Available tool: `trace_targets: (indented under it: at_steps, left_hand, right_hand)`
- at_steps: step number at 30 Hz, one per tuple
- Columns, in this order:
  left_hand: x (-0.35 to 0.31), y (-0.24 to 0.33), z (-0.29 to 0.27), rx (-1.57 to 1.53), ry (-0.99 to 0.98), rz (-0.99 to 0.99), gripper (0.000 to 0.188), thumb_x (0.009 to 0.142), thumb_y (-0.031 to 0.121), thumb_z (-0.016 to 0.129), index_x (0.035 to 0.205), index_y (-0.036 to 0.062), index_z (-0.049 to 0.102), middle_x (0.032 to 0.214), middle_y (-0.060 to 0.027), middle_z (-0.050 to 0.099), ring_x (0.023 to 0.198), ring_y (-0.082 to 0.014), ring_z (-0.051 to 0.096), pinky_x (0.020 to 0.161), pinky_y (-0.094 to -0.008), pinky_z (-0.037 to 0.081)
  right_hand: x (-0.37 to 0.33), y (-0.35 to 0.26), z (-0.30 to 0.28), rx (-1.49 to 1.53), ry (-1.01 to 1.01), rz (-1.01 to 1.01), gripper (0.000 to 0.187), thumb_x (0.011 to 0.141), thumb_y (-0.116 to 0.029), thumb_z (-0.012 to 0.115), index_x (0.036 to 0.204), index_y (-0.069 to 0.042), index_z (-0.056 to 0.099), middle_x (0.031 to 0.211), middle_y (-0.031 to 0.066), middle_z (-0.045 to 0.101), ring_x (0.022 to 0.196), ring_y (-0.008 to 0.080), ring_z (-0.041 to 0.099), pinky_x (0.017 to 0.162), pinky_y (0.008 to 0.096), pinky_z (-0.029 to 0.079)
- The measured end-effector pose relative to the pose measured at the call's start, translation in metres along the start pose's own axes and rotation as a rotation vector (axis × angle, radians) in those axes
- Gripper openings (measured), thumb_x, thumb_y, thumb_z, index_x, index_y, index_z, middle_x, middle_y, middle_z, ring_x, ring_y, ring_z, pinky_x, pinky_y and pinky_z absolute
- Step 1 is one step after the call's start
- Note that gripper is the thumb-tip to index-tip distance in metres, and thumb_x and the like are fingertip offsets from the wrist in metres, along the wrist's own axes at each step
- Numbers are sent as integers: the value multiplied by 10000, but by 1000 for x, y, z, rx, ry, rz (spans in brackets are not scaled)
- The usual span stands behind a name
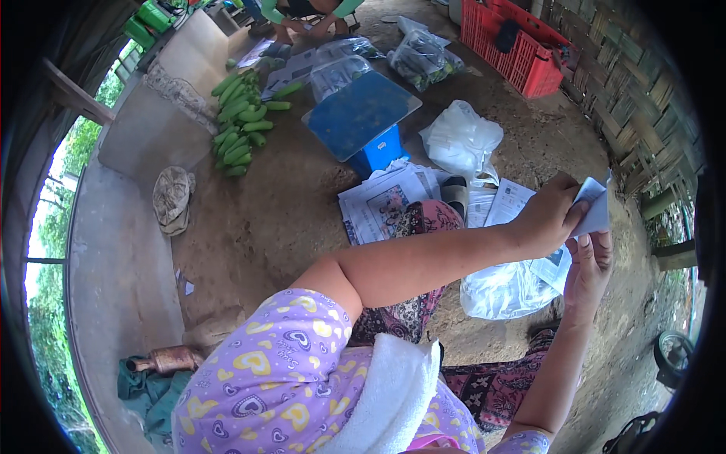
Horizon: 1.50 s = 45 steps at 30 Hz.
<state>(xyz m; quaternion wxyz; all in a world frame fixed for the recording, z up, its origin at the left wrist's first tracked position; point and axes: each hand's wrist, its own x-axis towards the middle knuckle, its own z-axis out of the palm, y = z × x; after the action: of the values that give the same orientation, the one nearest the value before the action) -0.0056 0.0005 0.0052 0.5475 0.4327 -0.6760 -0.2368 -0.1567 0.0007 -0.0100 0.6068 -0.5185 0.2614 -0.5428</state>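
Off to the right, both my hands hold a folded sheet of paper (594, 211) up in front of me. My left hand (546, 215), its arm stretched across my body, pinches the paper's left side. From below, my right hand (589, 266) grips the lower edge between thumb and fingers. Under them on the ground lie printed sheets (508, 203) and a clear plastic bag (505, 291) with a sheet on top. A stack of printed paper (384, 203) is beside my knee, near a blue scale (380, 151) with a wide flat platform (363, 113).
Long green produce (243, 125) lies heaped on the dirt floor at the left. White plastic bags (463, 138) and filled clear bags (423, 59) sit beyond the scale. Red crates (514, 49) stand by the woven wall. A person in green sleeves (344, 9) crouches at the far end.
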Motion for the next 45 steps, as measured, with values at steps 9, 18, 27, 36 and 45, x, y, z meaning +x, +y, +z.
trace_targets:
  at_steps: [9, 18, 27, 36, 45]
  left_hand:
    - [-1, 9, -1, -123, 94, 131, 502, 816, -26, 565, 1293, -13, 410, 1028, -262, 598, 879, -405, 620, 776, -412, 489]
    - [-2, 11, -5, -296, -39, 46, 229, 851, 120, 645, 995, -56, 615, 889, -149, 667, 820, -171, 629, 727, -323, 494]
    - [-2, 6, 5, -442, -129, -150, 257, 933, 227, 582, 961, -26, 622, 816, -56, 657, 732, -99, 588, 640, -292, 487]
    - [-6, 7, 0, -497, -216, -168, 369, 950, 152, 553, 1261, -43, 516, 1072, -77, 631, 941, -109, 590, 815, -264, 487]
    - [-7, 17, 0, -535, -289, -191, 511, 877, 66, 648, 1318, -76, 433, 1122, -99, 596, 972, -99, 575, 825, -236, 493]
  right_hand:
    - [3, -4, -15, 157, 102, 45, 224, 918, -116, 585, 1116, -12, 579, 1145, 108, 605, 1044, 171, 593, 862, 320, 527]
    - [-3, 2, -28, 42, 130, 24, 278, 925, -137, 575, 1161, 10, 567, 1206, 146, 581, 1098, 201, 575, 912, 366, 502]
    - [-11, -18, -9, -196, 77, -16, 446, 827, -114, 635, 1238, 31, 539, 1265, 134, 555, 1150, 216, 536, 958, 344, 451]
    - [-4, -14, -2, -187, 82, -19, 512, 724, -135, 790, 1169, -34, 558, 1181, 47, 503, 1039, 147, 517, 782, 273, 514]
    - [-9, -23, -9, -198, 60, -35, 502, 751, -245, 788, 1152, -34, 572, 1111, 34, 537, 1005, 128, 526, 758, 265, 496]
